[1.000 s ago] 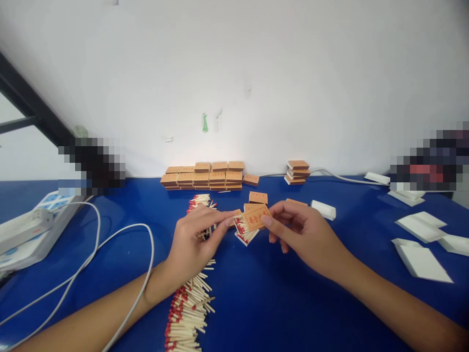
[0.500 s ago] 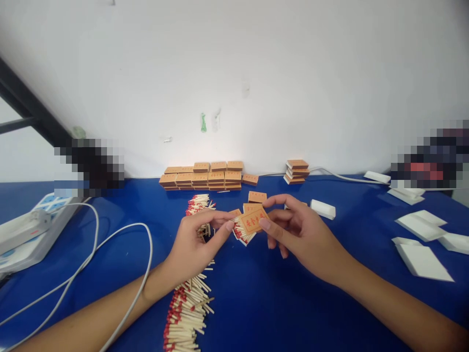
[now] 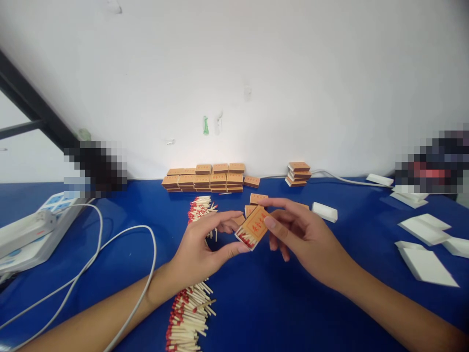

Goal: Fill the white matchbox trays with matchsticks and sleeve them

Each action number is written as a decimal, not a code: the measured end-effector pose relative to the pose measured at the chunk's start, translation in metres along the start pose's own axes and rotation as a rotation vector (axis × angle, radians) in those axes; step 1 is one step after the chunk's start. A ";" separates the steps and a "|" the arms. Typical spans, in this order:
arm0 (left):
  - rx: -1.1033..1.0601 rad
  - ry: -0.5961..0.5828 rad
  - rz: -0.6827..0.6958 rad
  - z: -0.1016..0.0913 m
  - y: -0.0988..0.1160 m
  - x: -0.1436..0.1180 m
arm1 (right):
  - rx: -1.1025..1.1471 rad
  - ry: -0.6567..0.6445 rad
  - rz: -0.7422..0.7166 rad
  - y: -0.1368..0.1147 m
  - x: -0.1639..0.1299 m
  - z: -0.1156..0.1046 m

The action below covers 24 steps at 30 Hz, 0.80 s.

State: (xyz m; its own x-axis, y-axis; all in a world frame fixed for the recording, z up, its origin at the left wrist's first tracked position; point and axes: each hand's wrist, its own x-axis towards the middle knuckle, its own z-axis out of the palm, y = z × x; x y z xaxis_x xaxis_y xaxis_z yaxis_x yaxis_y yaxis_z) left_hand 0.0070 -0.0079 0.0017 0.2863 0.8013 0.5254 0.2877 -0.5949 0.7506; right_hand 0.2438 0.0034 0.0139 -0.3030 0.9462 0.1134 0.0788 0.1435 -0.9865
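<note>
A partly open orange matchbox is held above the blue table, tilted, with red-tipped matches showing in its white tray at the lower left end. My right hand grips the sleeve between thumb and fingers. My left hand is at the tray end, its thumb against the lower corner and its curled fingers near the upper edge. Behind the held box, a few more matchboxes lie on the table, partly hidden by my hands. A long row of loose matches runs beneath my left hand.
Stacked matchboxes line the wall, with a smaller stack to their right. White paper trays are scattered at the right, one tray nearer the middle. A power strip and a looping white cable occupy the left.
The matchbox has turned so its tray end points down and left, and less of the tray sticks out of the sleeve. My left thumb has moved down to the tray's lower corner.
</note>
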 end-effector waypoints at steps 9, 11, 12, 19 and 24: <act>0.110 -0.012 0.067 -0.003 -0.002 -0.001 | -0.119 -0.155 0.046 0.002 -0.011 0.008; 0.148 0.014 0.068 -0.003 0.000 0.000 | -0.113 -0.095 0.032 0.002 -0.008 0.006; 0.160 0.013 0.071 -0.002 0.001 -0.001 | -0.111 -0.061 0.027 0.002 -0.007 0.005; 0.069 -0.016 -0.066 0.001 0.010 -0.001 | -0.207 0.034 -0.073 0.001 -0.008 0.009; 0.070 0.018 -0.091 -0.001 0.015 0.004 | -0.185 0.054 -0.119 0.000 -0.009 0.012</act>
State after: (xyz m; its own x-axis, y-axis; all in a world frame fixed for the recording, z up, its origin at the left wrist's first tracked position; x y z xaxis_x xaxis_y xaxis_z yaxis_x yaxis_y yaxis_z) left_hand 0.0117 -0.0134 0.0153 0.2397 0.8527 0.4642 0.3752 -0.5224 0.7657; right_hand 0.2347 -0.0084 0.0119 -0.2700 0.9327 0.2391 0.2196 0.3014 -0.9279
